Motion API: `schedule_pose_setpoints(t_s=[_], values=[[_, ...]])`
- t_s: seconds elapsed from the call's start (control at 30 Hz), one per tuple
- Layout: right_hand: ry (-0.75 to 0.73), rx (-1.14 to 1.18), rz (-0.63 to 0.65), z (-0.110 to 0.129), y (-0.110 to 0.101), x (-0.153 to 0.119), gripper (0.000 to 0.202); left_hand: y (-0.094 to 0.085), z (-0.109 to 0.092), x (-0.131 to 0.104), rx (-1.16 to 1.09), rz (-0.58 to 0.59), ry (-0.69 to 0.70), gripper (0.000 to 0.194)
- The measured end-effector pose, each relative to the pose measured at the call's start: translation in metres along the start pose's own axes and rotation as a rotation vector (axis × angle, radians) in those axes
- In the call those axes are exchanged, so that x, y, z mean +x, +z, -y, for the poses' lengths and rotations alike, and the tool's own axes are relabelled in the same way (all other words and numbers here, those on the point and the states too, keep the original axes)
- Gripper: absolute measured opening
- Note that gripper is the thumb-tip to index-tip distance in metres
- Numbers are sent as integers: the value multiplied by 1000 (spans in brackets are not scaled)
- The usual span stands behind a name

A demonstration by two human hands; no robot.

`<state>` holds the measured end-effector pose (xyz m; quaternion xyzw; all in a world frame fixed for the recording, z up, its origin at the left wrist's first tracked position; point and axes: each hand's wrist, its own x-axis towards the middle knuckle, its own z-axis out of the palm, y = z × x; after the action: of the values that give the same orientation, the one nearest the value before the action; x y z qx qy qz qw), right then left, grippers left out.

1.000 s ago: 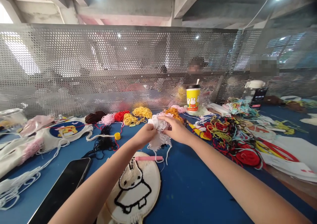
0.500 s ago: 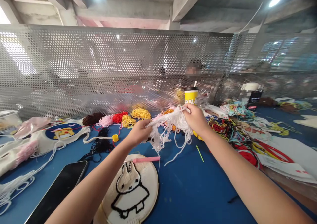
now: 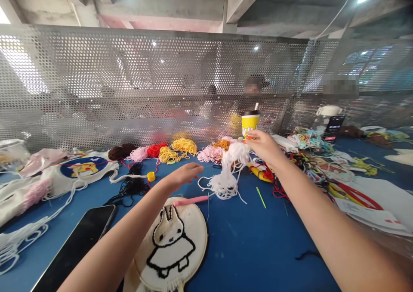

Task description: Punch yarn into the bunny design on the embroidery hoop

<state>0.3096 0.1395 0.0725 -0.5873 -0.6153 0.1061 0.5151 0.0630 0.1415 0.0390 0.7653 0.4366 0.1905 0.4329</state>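
Note:
My right hand (image 3: pixel 265 147) is closed on a tangled bunch of white yarn (image 3: pixel 225 182), just in front of the yellow cup. From its fingers the yarn hangs down, and loose strands reach toward the blue table. My left hand (image 3: pixel 184 174) is apart from the yarn, holding nothing, its fingers stretched out and partly overlapping. Below it lies an embroidery hoop (image 3: pixel 201 240) with a rabbit outlined in black on white cloth. A pink punch needle pen (image 3: pixel 191 200) rests across the hoop's upper edge.
A yellow cup (image 3: pixel 250 123) with a straw stands behind my right hand. Yellow yarn (image 3: pixel 183 146), black yarn (image 3: pixel 134 183) and mixed tangled yarn (image 3: pixel 298 167) lie around. A phone (image 3: pixel 80 249) is at left, a green plastic needle (image 3: pixel 261 197) at right. A perforated metal screen (image 3: pixel 145 85) closes the back.
My left hand has let go of the white yarn and opened. The yarn now hangs from my right hand alone, lower and more bunched. My right hand has shifted slightly right.

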Motion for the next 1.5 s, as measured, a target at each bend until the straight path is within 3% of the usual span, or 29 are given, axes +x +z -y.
schedule_pose_setpoints(t_s=[0.1, 0.3, 0.4, 0.53, 0.67, 0.87, 1.03, 1.13, 1.27, 1.4, 1.5], values=[[-97, -76, 165, 15, 5, -10, 23, 4, 1, -1, 185, 85, 13, 19], [-218, -113, 868, 35, 42, -48, 20, 28, 0, -1, 380, 201, 97, 17], [-198, -143, 1027, 29, 56, -58, 26, 36, 1, 0, 418, 202, 111, 18], [-177, -207, 1124, 21, 52, -54, 26, 29, -2, -1, 430, 206, 111, 19], [-171, -327, 1090, 15, 35, -39, 4, 10, -12, -7, 373, 218, 140, 20], [-112, -588, 784, -10, 13, -18, 22, -10, -27, -20, 187, 356, 201, 15], [-33, -731, 422, -35, 3, -6, 23, -7, -37, -28, 113, 576, 201, 15], [-56, -737, 302, -36, 3, -4, 22, 2, -36, -28, 120, 622, 181, 13], [-250, -655, 348, -8, 15, -13, 18, 14, -32, -22, 128, 438, 156, 2], [-528, -569, 510, 30, 31, -36, 24, 20, -34, -15, 52, 68, 142, 16], [-637, -558, 527, 46, 40, -51, 20, 25, -37, -13, -35, -57, 94, 21]])
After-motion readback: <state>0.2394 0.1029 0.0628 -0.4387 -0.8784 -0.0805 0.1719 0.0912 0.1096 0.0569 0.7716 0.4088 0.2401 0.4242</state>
